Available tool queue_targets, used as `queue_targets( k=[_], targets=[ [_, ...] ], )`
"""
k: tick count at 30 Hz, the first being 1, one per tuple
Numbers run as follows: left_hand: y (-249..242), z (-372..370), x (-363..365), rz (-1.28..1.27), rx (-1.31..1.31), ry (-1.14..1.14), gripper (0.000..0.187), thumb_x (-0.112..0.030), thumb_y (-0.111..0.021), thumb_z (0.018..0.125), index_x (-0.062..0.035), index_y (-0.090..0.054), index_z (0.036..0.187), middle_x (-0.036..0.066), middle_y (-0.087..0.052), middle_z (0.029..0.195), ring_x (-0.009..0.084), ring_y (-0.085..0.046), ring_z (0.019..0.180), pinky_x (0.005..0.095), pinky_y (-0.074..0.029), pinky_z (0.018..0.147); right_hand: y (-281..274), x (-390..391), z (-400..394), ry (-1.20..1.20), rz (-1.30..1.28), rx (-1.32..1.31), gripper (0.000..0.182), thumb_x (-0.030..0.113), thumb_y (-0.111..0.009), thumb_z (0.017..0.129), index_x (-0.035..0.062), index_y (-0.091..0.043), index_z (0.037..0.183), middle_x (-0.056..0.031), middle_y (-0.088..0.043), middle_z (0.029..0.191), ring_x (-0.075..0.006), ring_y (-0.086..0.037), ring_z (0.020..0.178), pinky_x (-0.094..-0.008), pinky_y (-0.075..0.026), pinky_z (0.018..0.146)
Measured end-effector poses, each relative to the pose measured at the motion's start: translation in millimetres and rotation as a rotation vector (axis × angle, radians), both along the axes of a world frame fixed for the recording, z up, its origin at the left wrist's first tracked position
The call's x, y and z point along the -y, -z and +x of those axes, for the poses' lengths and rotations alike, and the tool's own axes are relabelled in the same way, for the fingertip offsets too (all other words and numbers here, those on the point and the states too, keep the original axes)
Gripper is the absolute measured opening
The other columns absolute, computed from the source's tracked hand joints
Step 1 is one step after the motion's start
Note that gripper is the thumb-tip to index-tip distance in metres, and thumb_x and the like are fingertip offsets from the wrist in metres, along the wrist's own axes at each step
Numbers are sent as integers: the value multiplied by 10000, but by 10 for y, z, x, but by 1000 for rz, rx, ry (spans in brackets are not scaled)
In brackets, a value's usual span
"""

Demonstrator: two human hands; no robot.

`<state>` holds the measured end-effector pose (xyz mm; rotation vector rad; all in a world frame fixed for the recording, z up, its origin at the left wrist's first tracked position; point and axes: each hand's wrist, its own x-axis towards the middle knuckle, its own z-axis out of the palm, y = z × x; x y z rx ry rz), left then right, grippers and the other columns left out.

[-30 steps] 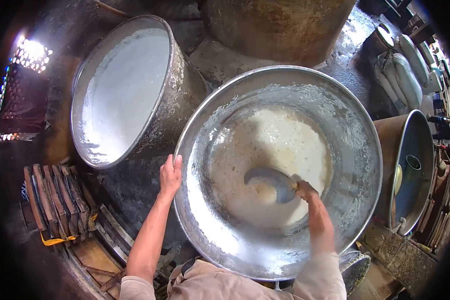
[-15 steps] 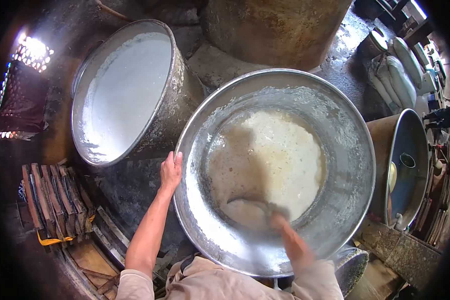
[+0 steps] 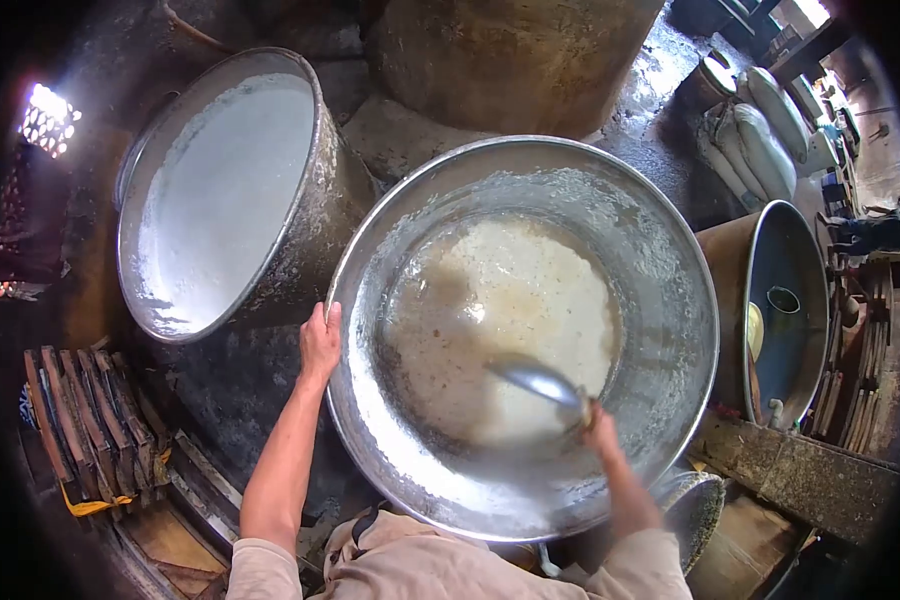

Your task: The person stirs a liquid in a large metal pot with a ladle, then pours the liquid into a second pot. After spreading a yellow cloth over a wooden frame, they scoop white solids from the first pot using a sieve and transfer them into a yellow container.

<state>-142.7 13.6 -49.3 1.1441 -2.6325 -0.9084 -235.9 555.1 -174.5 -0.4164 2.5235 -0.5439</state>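
Note:
A large metal vat [image 3: 660,420] stands in front of me, its mouth wide and its inner walls streaked with white residue. Pale, cloudy liquid [image 3: 530,290] with a whitish layer and brownish patches covers its bottom. My left hand [image 3: 320,342] is closed around the vat's left rim. Inside the vat, my right hand [image 3: 598,432] grips a shiny metal scoop [image 3: 542,382] at its right end. The scoop is tilted over the liquid and slightly blurred by motion.
A second vat [image 3: 315,190] of white liquid leans at the left. Behind stands a big brown drum [image 3: 500,70]. To the right are a tub [image 3: 805,360] of dark liquid and stacked sacks [image 3: 765,150]. Wooden slats [image 3: 90,420] lie at lower left.
The scoop has come up from low in the liquid and tilted, moving to the right with my right hand. My left hand stays on the rim. The whole view has shifted slightly.

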Motion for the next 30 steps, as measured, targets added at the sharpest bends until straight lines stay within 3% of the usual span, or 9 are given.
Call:
queue_targets(
  k=[7, 9, 12, 13, 14, 19, 22, 28, 30],
  targets=[
    [-77, -57, -36, 14, 6, -12, 418, -394, -369, 876, 6, -493, 874, 266, -554, 780, 450, -515, 800, 476, -401, 645, -138, 493, -1817, -106, 118, 100, 543, 49, -563, 632, 76, -421, 1156, -227, -576, 893, -370, -559, 839, -423, -460, 711],
    [-107, -75, -57, 42, 38, -30, 425, -394, -370, 877, 12, -493, 871, 263, -552, 761, 443, -522, 786, 464, -402, 633, 60, 594, -2053, -339, 324, 112, 410, 90, -580, 625, 79, -520, 1030, -193, -593, 874, -346, -575, 811, -404, -467, 686],
    [1, -46, -40, -20, -7, -38, 432, -396, -370, 878, 19, -490, 865, 258, -546, 734, 440, -525, 764, 458, -399, 615, 751, 600, -2160, -460, 284, 224, 285, 122, -596, 604, 83, -588, 886, -163, -607, 842, -320, -589, 786, -390, -476, 673],
    [-3, -54, -34, -23, -3, -44, 432, -396, -370, 878, 19, -490, 865, 258, -546, 734, 440, -525, 764, 458, -399, 615, 1091, 570, -2138, -752, 376, 170, 243, 148, -611, 584, 82, -623, 817, -145, -618, 825, -294, -600, 788, -370, -489, 671],
    [-30, -63, -34, -4, 7, -37, 434, -397, -370, 877, 21, -488, 859, 258, -541, 726, 441, -524, 758, 459, -396, 611, 603, 898, -2013, -724, 529, 305, 278, 107, -569, 571, 57, -620, 840, -139, -609, 894, -301, -574, 865, -378, -476, 721],
    [-31, -60, -33, 13, -10, -20, 437, -396, -369, 879, 24, -483, 844, 263, -532, 717, 449, -518, 753, 458, -396, 607, 1003, 710, -1443, -796, 579, 294, 269, 103, -573, 570, 90, -635, 831, -108, -621, 880, -281, -587, 842, -372, -481, 727],
    [-74, -66, -47, 41, -18, -27, 430, -393, -367, 881, 19, -479, 837, 263, -532, 720, 449, -515, 758, 457, -396, 604, 898, 542, -1072, -741, 552, 301, 223, 109, -540, 631, 98, -637, 830, -115, -621, 866, -288, -594, 828, -377, -489, 689],
    [0, -6, -16, 5, -68, 6, 411, -382, -373, 878, 12, -480, 831, 264, -536, 745, 446, -511, 771, 478, -383, 616, 604, -98, -208, -388, 438, 98, 313, 87, -481, 726, 93, -518, 1036, -160, -607, 843, -333, -593, 780, -416, -481, 676],
    [-25, -10, -24, 1, -70, 2, 405, -380, -377, 875, 8, -482, 835, 263, -542, 759, 447, -510, 773, 486, -380, 625, 71, -16, -77, -340, 501, 88, 317, 75, -483, 736, 86, -493, 1053, -172, -600, 866, -328, -595, 787, -411, -485, 673]
  ],
)
